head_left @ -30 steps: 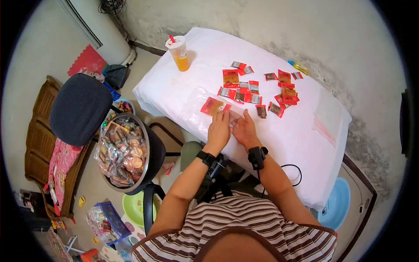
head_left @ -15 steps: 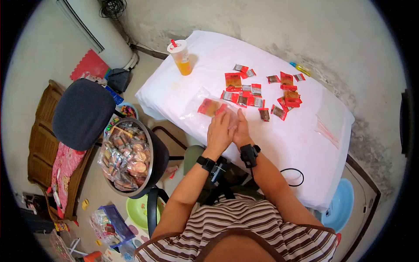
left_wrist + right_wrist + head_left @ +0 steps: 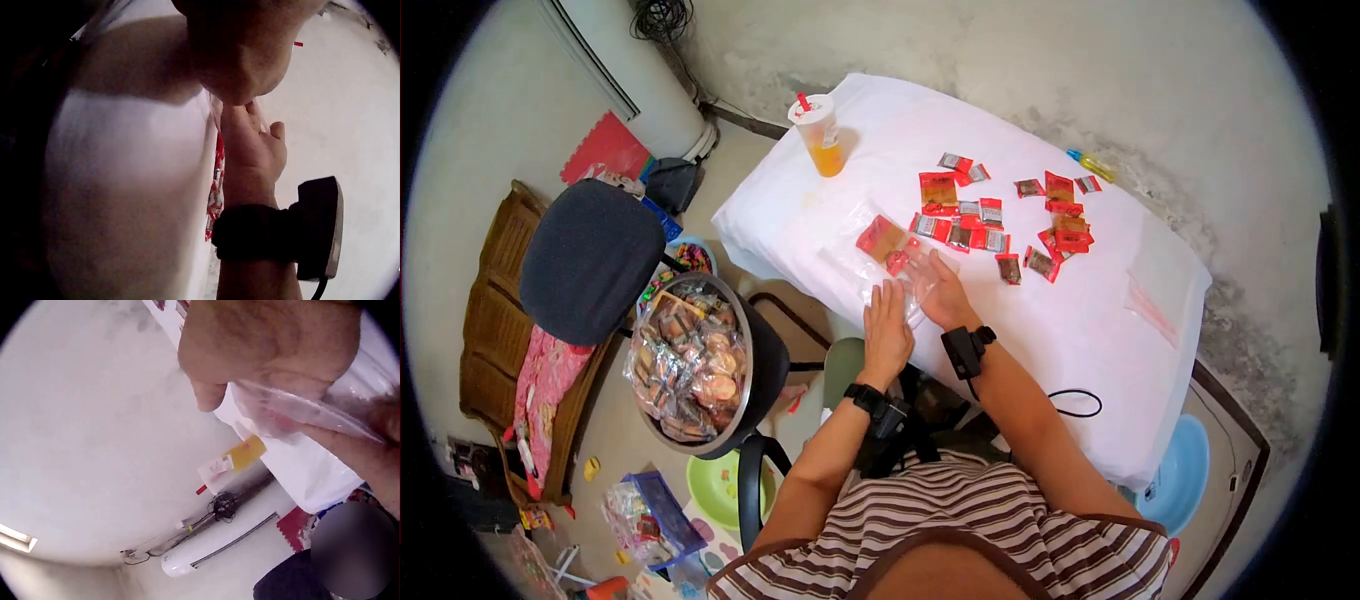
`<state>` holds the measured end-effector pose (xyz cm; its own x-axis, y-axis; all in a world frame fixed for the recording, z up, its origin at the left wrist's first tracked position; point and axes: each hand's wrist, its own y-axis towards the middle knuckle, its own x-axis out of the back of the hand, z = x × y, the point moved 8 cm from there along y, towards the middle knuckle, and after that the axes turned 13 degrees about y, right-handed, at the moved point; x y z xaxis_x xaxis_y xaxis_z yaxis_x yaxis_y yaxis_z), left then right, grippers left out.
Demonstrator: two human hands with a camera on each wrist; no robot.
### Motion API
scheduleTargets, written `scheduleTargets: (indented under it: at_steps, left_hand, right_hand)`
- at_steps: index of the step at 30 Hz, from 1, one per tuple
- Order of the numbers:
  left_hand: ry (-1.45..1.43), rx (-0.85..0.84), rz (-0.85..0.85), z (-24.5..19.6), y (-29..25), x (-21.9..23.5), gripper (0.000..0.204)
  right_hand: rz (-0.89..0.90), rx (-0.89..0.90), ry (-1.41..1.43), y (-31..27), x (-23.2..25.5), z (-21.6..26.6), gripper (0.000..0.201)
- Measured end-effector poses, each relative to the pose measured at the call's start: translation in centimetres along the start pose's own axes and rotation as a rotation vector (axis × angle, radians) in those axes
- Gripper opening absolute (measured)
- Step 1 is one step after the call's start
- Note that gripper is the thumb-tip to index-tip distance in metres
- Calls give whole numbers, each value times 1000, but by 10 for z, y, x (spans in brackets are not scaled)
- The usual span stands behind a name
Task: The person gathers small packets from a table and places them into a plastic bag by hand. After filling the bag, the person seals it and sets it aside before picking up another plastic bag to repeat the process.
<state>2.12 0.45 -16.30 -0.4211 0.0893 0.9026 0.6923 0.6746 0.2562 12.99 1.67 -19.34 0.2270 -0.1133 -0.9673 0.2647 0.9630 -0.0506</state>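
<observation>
A clear plastic bag (image 3: 855,255) lies on the white-covered table with red-and-tan packets (image 3: 881,237) inside it. My left hand (image 3: 887,335) rests at the bag's near edge with its fingers straight. To its right, my right hand (image 3: 941,290) is turned partly palm-up, its extended fingers at the bag's mouth beside a small red packet (image 3: 895,262). In the right wrist view the clear film (image 3: 294,409) stretches between my right hand (image 3: 269,344) and my left hand (image 3: 356,450). The film hides part of the right fingers.
Several small red packets (image 3: 960,236) are spread beyond the hands. A drink cup (image 3: 820,140) stands at the far left of the table, and flat clear bags (image 3: 1150,290) lie at the right. Left of the table is a large bin (image 3: 748,350) filled with wrapped items.
My left hand has drawn back toward me from over the packets to the bag's near edge. My right hand has shifted left to the bag, and its fingers have extended.
</observation>
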Motion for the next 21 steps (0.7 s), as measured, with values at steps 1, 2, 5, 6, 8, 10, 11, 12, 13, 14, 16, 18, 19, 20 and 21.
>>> scheduleTargets:
  at_steps: [1, 2, 5, 6, 8, 10, 11, 12, 13, 14, 16, 18, 19, 20, 21]
  left_hand:
    - [31, -7, 30, -1, 1, -1, 67]
    - [31, -12, 28, -1, 2, 0, 67]
    - [30, -7, 51, -5, 2, -1, 67]
    - [20, -10, 43, -4, 3, -1, 67]
    - [12, -16, 36, -4, 4, -1, 67]
    - [9, -11, 44, -6, 5, 2, 67]
    - [12, -12, 47, -4, 5, 0, 67]
    - [29, 5, 11, 0, 6, 0, 67]
    - [45, 22, -26, 3, 7, 1, 66]
    - [45, 20, -26, 6, 8, -2, 66]
    - [64, -34, 3, 3, 8, -7, 65]
    - [80, -73, 51, -3, 7, -10, 64]
    - [97, -110, 98, -8, 6, -11, 63]
    - [97, -117, 102, -12, 6, -9, 63]
    - [100, -163, 134, -21, 3, -11, 61]
  right_hand:
    - [2, 6, 0, 3, 3, 1, 48]
    - [-3, -5, 1, 7, 6, 1, 47]
    - [-12, -4, 27, 13, 9, 1, 44]
    - [-14, 7, 56, 16, 9, -1, 42]
    - [-47, 43, 69, 21, 11, -4, 38]
    - [-83, 80, 82, 22, 9, -6, 34]
    - [-82, 122, 28, 20, 7, -5, 34]
    - [-80, 163, -27, 17, 3, -4, 33]
    - [-79, 164, -24, 14, -2, -4, 33]
    - [-209, 108, -9, 10, 5, -8, 30]
    - [-343, 56, 8, -5, 15, -10, 28]
    - [-72, 214, -733, -18, -9, 10, 30]
    - [-77, 219, -727, -27, -2, 14, 30]
    - [-115, 228, -744, -36, 8, 20, 33]
    - [-155, 238, -764, -43, 5, 26, 35]
